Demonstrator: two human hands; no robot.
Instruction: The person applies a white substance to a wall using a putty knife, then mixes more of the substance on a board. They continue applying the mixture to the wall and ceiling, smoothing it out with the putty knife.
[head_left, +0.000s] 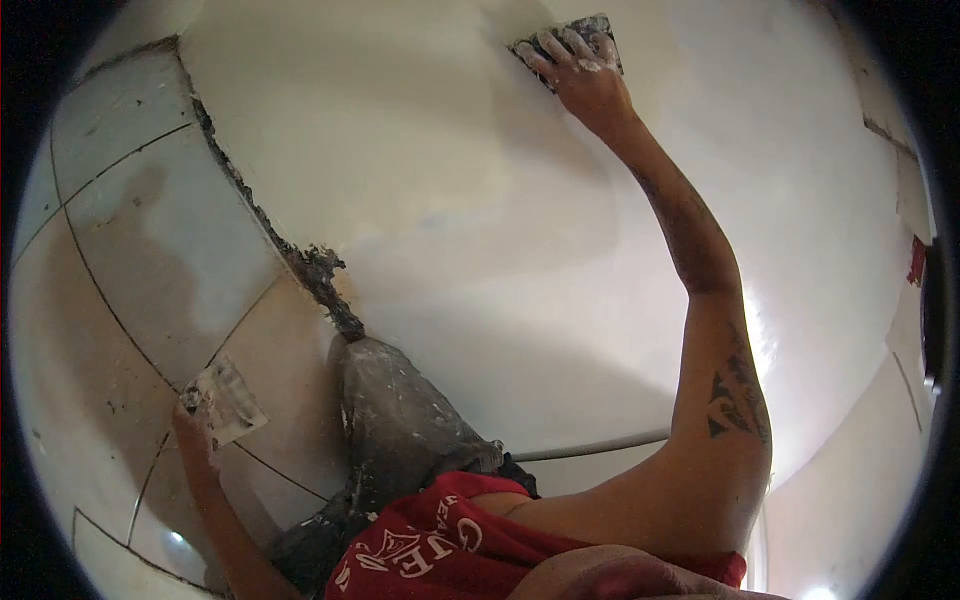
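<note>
At the top, my right hand [585, 75] reaches out with its fingers curled over a dark flat scraper [601, 27], smeared with white filler. The scraper lies against the smooth cream-white wall [400, 130]. White filler coats those fingers and knuckles. Low on the left, my left hand [192, 425] is closed round the handle end of a wide putty knife [236, 402]. Its pale blade, streaked with filler, points up and right over the tiles.
Large pale tiles [130, 240] with dark joints cover the left side. A ragged dark gap [235, 170] runs between them and the wall. My grey, filler-spotted trouser leg [400, 400] is at lower middle. A dark object [932, 310] stands at the right edge.
</note>
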